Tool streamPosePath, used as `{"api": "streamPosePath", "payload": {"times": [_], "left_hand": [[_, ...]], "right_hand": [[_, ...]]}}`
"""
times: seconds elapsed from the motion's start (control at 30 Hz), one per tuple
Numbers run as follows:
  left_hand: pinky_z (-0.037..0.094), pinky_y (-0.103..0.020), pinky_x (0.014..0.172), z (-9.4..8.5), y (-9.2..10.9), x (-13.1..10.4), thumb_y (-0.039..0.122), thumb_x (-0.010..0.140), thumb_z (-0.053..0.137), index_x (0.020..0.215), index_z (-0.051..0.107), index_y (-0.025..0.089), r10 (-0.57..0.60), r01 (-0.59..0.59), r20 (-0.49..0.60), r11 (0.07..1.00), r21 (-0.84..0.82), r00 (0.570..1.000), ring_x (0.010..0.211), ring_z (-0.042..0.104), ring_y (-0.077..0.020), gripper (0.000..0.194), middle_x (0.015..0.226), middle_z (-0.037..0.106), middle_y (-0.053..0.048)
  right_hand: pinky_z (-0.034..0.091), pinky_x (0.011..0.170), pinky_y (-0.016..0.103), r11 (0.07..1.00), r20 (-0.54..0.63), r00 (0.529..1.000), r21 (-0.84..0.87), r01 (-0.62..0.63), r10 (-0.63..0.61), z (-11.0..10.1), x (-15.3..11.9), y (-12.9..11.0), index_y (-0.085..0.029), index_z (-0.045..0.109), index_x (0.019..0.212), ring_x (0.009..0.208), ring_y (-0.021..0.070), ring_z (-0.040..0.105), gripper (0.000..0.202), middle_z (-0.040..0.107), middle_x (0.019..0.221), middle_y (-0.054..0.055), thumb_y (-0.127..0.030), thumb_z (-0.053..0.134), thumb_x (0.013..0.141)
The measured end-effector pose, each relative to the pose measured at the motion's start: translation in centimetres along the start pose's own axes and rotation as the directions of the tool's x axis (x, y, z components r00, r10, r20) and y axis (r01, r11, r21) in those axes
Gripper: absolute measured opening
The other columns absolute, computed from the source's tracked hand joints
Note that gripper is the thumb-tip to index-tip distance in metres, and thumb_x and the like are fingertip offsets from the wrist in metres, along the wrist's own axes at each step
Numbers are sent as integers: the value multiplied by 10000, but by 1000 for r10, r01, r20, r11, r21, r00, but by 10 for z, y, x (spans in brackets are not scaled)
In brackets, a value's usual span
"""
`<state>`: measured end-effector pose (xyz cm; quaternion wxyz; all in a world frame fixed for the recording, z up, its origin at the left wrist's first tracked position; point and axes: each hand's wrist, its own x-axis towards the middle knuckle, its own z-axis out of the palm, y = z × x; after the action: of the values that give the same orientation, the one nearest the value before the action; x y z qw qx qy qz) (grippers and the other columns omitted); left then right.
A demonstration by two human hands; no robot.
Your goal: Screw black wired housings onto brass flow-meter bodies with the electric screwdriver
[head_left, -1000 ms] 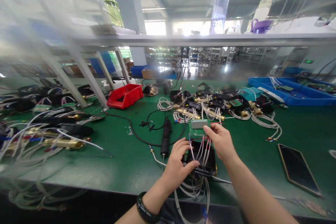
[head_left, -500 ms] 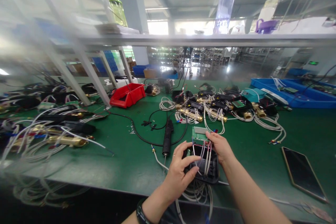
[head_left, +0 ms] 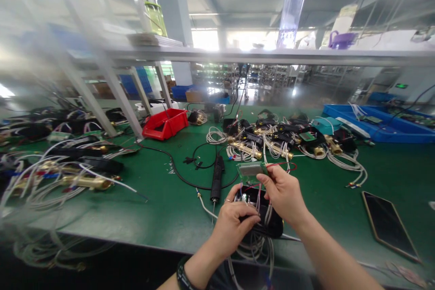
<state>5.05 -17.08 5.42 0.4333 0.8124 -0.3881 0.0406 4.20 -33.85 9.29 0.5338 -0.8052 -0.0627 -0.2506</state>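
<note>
A green circuit board (head_left: 250, 170) with a grey display hangs over an open black housing (head_left: 276, 225), joined to it by thin wires. My right hand (head_left: 283, 190) grips the board's right edge between thumb and fingers. At the housing's left side is my left hand (head_left: 236, 222), its thumb and index finger pinched around wires inside; the other fingers lie by the rim. Grey cables (head_left: 253, 249) coil below the housing. A black electric screwdriver (head_left: 216, 179) lies left of the housing, its bit toward me.
Brass fittings with cables (head_left: 246, 149) are heaped behind my hands, and more (head_left: 86, 182) lie at the left. A red bin (head_left: 165, 124) and blue tray (head_left: 397, 131) stand further back. A phone (head_left: 390, 225) lies at the right. A shelf (head_left: 217, 56) crosses above the table.
My right hand has moved left with the board, which is now tilted differently. The thumb and index finger of my left hand have closed together over the housing.
</note>
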Motion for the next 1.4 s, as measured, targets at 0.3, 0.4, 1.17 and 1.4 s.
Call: {"api": "streamPosePath", "payload": {"times": [0.3,0.4,1.17,1.4], "left_hand": [[148,-457,1175,-1,0,-3,165,776,682,807,704,241,-54,53,-31,999,-8,998,839,662,-176,84,785,714,33],[250,-460,1137,0,-1,-8,156,754,686,925,688,234,-99,98,-72,995,-17,992,1189,519,-237,188,798,704,0],[345,-439,1051,-9,-20,-20,289,746,735,1102,521,216,12,-11,-12,994,108,1000,1348,333,-249,421,870,695,-38],[435,-417,906,-24,-41,-32,531,683,746,1055,506,231,376,-272,-219,879,391,900,970,618,-257,534,724,654,5]], "right_hand": [[372,419,220,996,4,1000,86,-28,28,2,16,10,-208,569,848,418,108,504,182,521,553,-52,-388,594,845],[353,400,212,939,53,984,295,-175,167,3,29,31,-196,541,793,388,98,485,269,493,516,-75,-447,635,796],[511,607,331,137,536,564,637,-758,628,26,-18,83,-106,627,680,549,202,634,281,679,628,106,-355,646,810],[520,643,312,40,503,590,739,-673,631,24,-37,88,-133,635,719,621,200,659,198,702,693,80,-314,701,767]]}}
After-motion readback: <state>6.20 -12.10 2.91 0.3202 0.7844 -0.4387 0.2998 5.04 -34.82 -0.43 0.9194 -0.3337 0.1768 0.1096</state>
